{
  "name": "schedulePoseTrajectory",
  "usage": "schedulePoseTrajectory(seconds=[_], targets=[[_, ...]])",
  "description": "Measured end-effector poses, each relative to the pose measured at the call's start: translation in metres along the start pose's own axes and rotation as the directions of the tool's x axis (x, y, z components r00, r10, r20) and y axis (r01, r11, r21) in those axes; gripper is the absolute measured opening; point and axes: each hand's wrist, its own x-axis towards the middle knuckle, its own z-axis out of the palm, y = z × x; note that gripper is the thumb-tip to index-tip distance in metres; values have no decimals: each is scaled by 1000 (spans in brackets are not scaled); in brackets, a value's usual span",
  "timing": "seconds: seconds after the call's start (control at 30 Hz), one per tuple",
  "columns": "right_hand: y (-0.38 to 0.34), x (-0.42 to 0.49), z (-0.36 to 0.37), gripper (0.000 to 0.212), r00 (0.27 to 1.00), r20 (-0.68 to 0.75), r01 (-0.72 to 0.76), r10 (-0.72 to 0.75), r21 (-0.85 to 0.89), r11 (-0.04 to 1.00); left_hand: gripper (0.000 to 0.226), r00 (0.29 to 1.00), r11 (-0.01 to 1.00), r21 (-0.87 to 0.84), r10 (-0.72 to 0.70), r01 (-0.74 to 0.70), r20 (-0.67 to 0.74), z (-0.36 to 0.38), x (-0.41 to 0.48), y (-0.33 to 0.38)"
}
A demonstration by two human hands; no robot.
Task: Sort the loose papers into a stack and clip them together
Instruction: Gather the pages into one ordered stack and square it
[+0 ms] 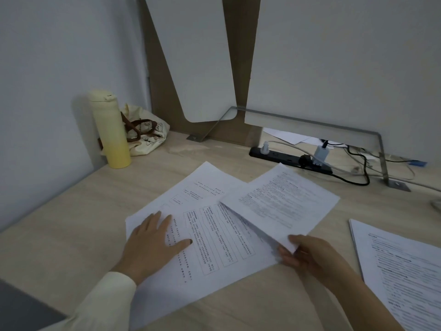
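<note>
Near the front edge of the desk [71, 223], your left hand [152, 244] lies flat on the big sheet [214, 235], fingers straight and spread, pressing it down. Just to its right, your right hand [307, 254] pinches the near corner of a sheaf [279, 204] between thumb and fingers. That corner is raised, while the sheaf's far part rests across the big sheet's right side. I cannot tell how many pages it holds. A third pile [401, 266] lies at the right edge, apart from both. The papers are thus in three places, unstacked, and no clip shows.

You hold the sheaf by one corner only, so a quick lift or drag may fan its pages or crease that corner. The sheaf lies at a different angle from the big sheet. If you stack them without squaring the edges, a clip may miss some pages. A push toward the far edge could slide paper into the power strip [286, 157] and its cables. At the far left corner a bottle [109, 130] stands upright beside a bag [148, 132], well apart from your hands and probably no trouble.
</note>
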Motion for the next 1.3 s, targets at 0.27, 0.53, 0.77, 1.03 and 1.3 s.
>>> schedulePoseTrajectory(seconds=[0.27,0.53,0.77,1.03,1.3], targets=[[-5,-15,25,10,976,163,-69,144,-397,915,58,991,992,-45,111,-115,-73,4,-6,10],[-3,-31,15,30,899,277,-57,338,-694,718,94,975,987,-12,154,-158,-161,22,-12,7],[-8,-44,4,53,804,332,20,493,-844,537,56,976,960,-211,156,-187,-153,21,-13,14],[1,-27,-16,40,989,-137,36,-62,-185,982,123,947,941,-100,318,-322,-52,46,-9,16],[8,-22,8,20,999,44,-22,13,220,975,119,946,947,-14,321,-322,-53,49,-14,20]])
